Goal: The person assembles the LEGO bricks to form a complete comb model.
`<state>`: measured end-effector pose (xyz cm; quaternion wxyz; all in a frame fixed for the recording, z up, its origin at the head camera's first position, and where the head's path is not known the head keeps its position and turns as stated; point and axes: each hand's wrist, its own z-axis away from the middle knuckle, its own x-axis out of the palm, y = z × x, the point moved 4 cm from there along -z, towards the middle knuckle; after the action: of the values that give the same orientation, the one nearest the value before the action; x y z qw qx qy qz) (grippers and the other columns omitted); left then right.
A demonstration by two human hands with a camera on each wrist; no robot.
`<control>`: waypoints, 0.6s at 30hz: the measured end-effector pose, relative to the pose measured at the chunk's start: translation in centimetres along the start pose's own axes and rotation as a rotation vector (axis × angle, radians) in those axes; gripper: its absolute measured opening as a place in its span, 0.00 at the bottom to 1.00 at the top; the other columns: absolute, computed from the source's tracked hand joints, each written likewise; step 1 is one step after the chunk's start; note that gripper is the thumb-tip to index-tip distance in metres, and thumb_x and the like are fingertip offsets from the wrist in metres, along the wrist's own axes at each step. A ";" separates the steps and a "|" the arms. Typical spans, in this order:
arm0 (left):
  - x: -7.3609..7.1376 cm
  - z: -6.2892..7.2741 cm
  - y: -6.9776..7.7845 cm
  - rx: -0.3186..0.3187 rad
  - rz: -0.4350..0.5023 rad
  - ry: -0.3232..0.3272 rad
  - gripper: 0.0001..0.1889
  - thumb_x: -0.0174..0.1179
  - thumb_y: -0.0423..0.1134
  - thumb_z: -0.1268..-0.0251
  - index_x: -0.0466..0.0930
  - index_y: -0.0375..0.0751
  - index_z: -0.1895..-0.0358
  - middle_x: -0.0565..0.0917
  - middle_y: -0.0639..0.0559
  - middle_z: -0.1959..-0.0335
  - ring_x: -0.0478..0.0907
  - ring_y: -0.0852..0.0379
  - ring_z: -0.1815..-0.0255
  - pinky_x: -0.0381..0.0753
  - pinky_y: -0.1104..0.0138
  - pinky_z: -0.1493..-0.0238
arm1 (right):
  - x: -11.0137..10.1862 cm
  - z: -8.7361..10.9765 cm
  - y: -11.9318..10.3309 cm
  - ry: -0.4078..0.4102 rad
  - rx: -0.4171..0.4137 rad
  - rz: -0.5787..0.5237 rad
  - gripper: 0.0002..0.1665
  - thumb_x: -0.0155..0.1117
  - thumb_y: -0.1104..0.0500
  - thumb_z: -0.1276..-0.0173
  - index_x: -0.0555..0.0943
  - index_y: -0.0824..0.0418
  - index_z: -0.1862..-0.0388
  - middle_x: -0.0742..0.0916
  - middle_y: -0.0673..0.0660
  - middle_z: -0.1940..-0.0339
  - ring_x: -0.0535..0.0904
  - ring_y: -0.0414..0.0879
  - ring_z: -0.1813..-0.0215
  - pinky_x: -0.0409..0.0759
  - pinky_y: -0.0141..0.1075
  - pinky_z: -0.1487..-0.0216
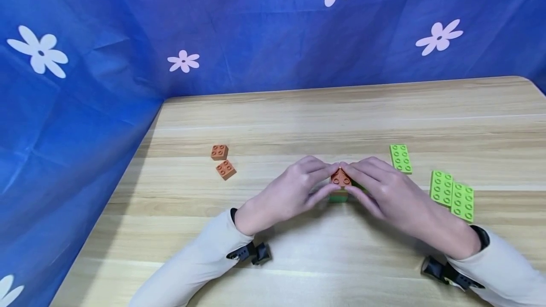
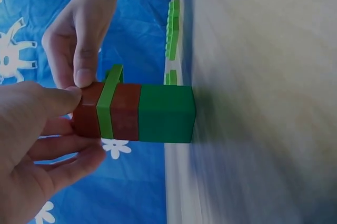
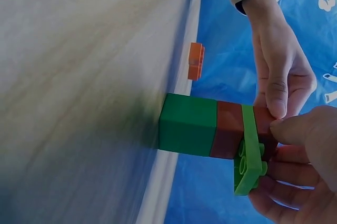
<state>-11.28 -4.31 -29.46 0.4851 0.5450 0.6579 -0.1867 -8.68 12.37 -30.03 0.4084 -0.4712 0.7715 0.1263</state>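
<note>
A small block tower stands on the table in front of me. At its base is a dark green block [image 2: 166,113], with a reddish-brown brick [image 2: 126,112] above it. A thin lime-green studded plate [image 3: 254,155] lies over that and juts out toward the right-hand side. On top sits another reddish-brown brick [image 1: 341,178], its studs showing between the hands. My left hand [image 1: 294,186] pinches this top brick from the left, thumb at the near side. From the other side my right hand [image 1: 392,193] pinches the same brick, and the index fingertips of both hands meet at its far edge.
Two loose orange-brown bricks [image 1: 219,152] lie on the wooden table [image 1: 273,131] at the left. To the right are a single lime-green plate [image 1: 401,159] and two more lime plates [image 1: 462,202] side by side. A blue flowered cloth [image 1: 264,27] hangs behind.
</note>
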 end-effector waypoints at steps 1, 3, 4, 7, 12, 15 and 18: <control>0.1 0.0 0.1 -0.006 -0.012 0.001 0.18 0.62 0.37 0.35 0.79 0.29 0.46 0.86 0.42 0.57 0.81 0.52 0.54 0.77 0.73 0.45 | 0.0 0.0 0.0 -0.004 -0.001 0.002 0.31 0.40 0.47 0.21 0.78 0.72 0.45 0.86 0.60 0.56 0.81 0.52 0.54 0.83 0.44 0.54; 0.1 0.1 0.2 -0.019 -0.039 0.001 0.17 0.62 0.37 0.34 0.79 0.29 0.47 0.85 0.41 0.55 0.81 0.51 0.52 0.77 0.71 0.44 | 0.1 0.1 0.0 -0.009 -0.002 0.008 0.31 0.40 0.47 0.21 0.78 0.73 0.44 0.85 0.60 0.56 0.81 0.52 0.54 0.83 0.44 0.54; 0.2 0.2 0.3 -0.024 -0.055 0.002 0.17 0.62 0.37 0.34 0.80 0.29 0.47 0.85 0.41 0.55 0.81 0.50 0.52 0.77 0.71 0.44 | 0.2 0.0 -0.1 -0.009 -0.004 0.015 0.32 0.40 0.47 0.20 0.78 0.73 0.45 0.85 0.61 0.56 0.81 0.52 0.55 0.83 0.44 0.54; 0.3 0.4 0.5 -0.032 -0.097 0.011 0.17 0.62 0.38 0.34 0.81 0.29 0.48 0.85 0.40 0.53 0.80 0.51 0.51 0.77 0.70 0.43 | 0.2 0.0 -0.3 -0.002 -0.012 0.041 0.32 0.40 0.48 0.20 0.79 0.74 0.46 0.85 0.62 0.57 0.81 0.53 0.55 0.83 0.45 0.54; 0.3 0.5 0.7 -0.002 -0.126 0.042 0.15 0.63 0.38 0.35 0.82 0.31 0.50 0.85 0.40 0.52 0.81 0.51 0.51 0.76 0.72 0.42 | 0.2 -0.1 -0.6 0.002 -0.024 0.099 0.31 0.39 0.49 0.20 0.80 0.73 0.50 0.86 0.64 0.57 0.81 0.55 0.56 0.82 0.47 0.54; 0.4 0.5 0.7 0.009 -0.122 0.054 0.15 0.62 0.37 0.35 0.82 0.31 0.50 0.85 0.40 0.52 0.81 0.51 0.52 0.75 0.73 0.42 | 0.2 0.0 -0.7 0.004 -0.021 0.116 0.31 0.38 0.49 0.20 0.81 0.73 0.50 0.86 0.64 0.57 0.80 0.56 0.56 0.81 0.48 0.53; 0.4 0.5 0.5 0.014 -0.109 0.059 0.15 0.61 0.37 0.34 0.82 0.30 0.50 0.85 0.40 0.53 0.81 0.52 0.52 0.75 0.74 0.42 | 0.1 0.1 -0.7 0.010 -0.010 0.110 0.31 0.38 0.48 0.20 0.81 0.72 0.50 0.86 0.64 0.57 0.80 0.56 0.55 0.81 0.49 0.53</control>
<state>-10.53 -4.32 -29.93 0.4509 0.5169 0.6993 -0.2012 -8.10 11.98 -30.05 0.3946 -0.4309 0.7977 0.1496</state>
